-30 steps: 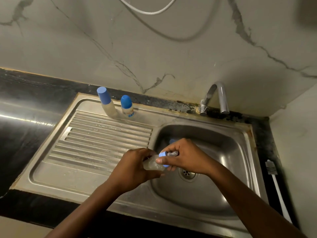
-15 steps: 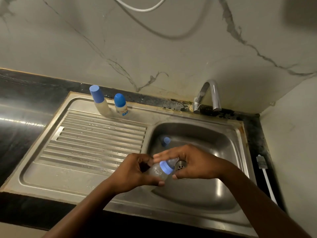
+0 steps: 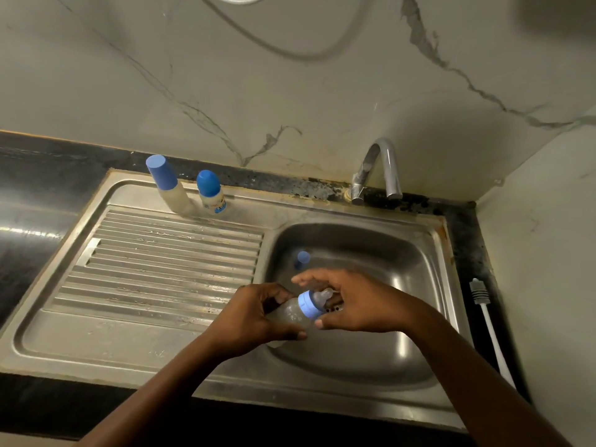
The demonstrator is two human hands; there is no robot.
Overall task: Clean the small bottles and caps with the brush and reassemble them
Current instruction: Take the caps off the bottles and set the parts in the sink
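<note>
My left hand (image 3: pixel 254 317) grips the clear body of a small bottle (image 3: pixel 292 314) over the sink basin (image 3: pixel 403 253). The bottle lies on its side, its nipple pointing right. My right hand (image 3: pixel 358 301) pinches its blue collar ring (image 3: pixel 309 305) between thumb and fingers. A blue cap (image 3: pixel 302 259) lies in the basin behind my hands. Two capped small bottles stand at the back of the drainboard: a tall one (image 3: pixel 167 185) and a shorter one (image 3: pixel 211 193). The white brush (image 3: pixel 487 321) lies on the counter right of the sink.
A chrome tap (image 3: pixel 377 169) stands behind the basin. The ribbed steel drainboard (image 3: pixel 154 266) fills the left side. Dark counter (image 3: pixel 25 221) surrounds the sink, with marbled wall behind and a white wall close on the right.
The bottle has tilted so its blue ring and nipple now show between my hands. My right fingers have turned around the ring. The camera has shifted slightly.
</note>
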